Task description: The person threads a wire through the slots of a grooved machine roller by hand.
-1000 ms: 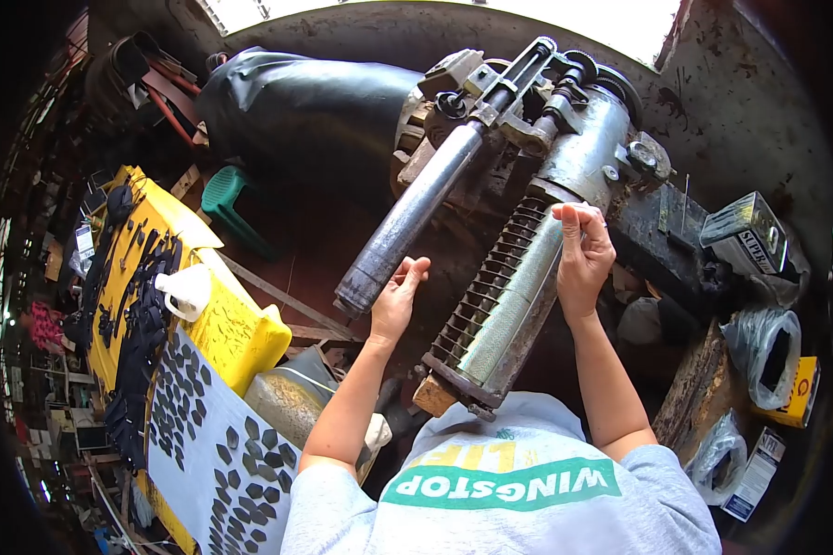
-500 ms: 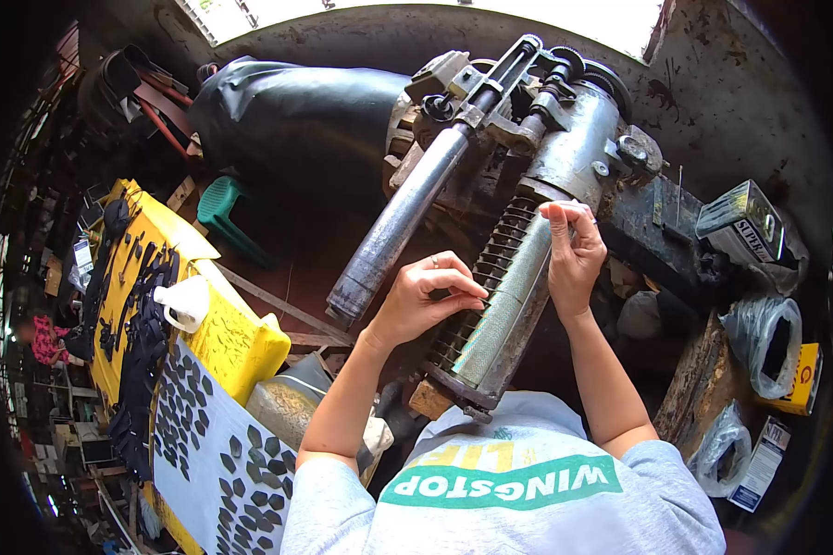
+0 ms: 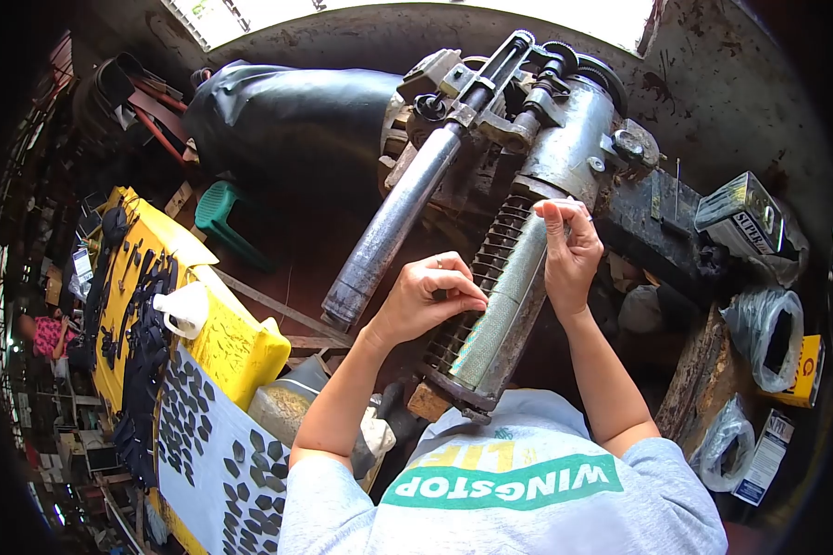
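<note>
In front of me stands a worn metal machine (image 3: 574, 139) with a long trough pointing toward my body. A dark coil (image 3: 502, 236) runs along the trough's left side, beside a pale, greenish textured strip (image 3: 498, 324). My left hand (image 3: 430, 294) is closed, its thumb and fingers pinched together over the coil near the strip's left edge. Near the strip's far end, my right hand (image 3: 572, 250) is closed in a raised pinch. Anything between the fingertips of either hand is too small to make out. A smooth metal roller (image 3: 398, 222) juts out left of the coil.
Left is a yellow-covered table (image 3: 241, 347) with a white jug (image 3: 183, 310), dark pieces and a white sheet (image 3: 217, 444) bearing several black cutouts. A green stool (image 3: 222, 217) stands behind. At right are a can (image 3: 740, 217), plastic bags (image 3: 764, 324) and a yellow box (image 3: 801, 370).
The whole view has shifted slightly. Both hands keep nearly the same pinched poses at the same places over the machine. A person in pink at far left shows a little more.
</note>
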The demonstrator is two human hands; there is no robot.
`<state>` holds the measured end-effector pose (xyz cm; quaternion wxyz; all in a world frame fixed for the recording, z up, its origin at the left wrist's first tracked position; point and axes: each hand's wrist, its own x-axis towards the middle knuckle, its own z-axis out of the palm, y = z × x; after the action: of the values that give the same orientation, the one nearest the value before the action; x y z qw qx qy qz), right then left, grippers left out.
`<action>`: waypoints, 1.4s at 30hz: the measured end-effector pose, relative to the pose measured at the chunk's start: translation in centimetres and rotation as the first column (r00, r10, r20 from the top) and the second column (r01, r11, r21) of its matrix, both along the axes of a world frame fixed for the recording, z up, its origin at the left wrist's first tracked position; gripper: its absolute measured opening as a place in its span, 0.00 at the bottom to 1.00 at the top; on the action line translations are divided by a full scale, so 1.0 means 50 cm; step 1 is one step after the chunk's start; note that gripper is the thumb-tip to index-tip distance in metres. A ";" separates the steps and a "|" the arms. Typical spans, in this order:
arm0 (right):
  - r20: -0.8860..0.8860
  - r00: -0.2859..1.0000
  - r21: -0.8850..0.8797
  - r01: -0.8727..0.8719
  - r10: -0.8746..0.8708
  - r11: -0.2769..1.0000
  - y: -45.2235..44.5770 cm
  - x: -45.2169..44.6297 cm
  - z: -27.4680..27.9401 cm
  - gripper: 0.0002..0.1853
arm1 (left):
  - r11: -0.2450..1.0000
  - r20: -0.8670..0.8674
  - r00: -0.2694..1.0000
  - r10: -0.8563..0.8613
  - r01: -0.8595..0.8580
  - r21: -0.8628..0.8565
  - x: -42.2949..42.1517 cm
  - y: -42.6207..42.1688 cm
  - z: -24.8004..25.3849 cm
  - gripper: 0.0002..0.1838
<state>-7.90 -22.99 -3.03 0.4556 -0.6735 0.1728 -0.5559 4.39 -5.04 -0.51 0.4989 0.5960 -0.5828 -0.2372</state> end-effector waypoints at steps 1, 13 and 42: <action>0.001 1.000 0.005 -0.002 0.002 1.000 0.001 0.000 0.002 0.10 | 1.000 0.011 1.000 0.011 -0.011 0.000 -0.003 -0.001 0.001 0.08; -0.071 0.996 -0.072 0.043 -0.048 0.996 -0.004 -0.007 -0.005 0.09 | 0.997 0.110 0.994 0.000 0.009 -0.079 0.005 0.000 -0.010 0.07; -0.070 0.996 -0.066 0.044 -0.048 0.997 0.005 -0.003 0.005 0.07 | 0.999 0.210 0.977 0.028 -0.020 -0.040 0.001 0.008 0.018 0.10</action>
<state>-8.03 -22.75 -2.79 0.4143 -0.7030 0.1864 -0.5471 4.46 -4.62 0.39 0.4483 0.6151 -0.6297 -0.1555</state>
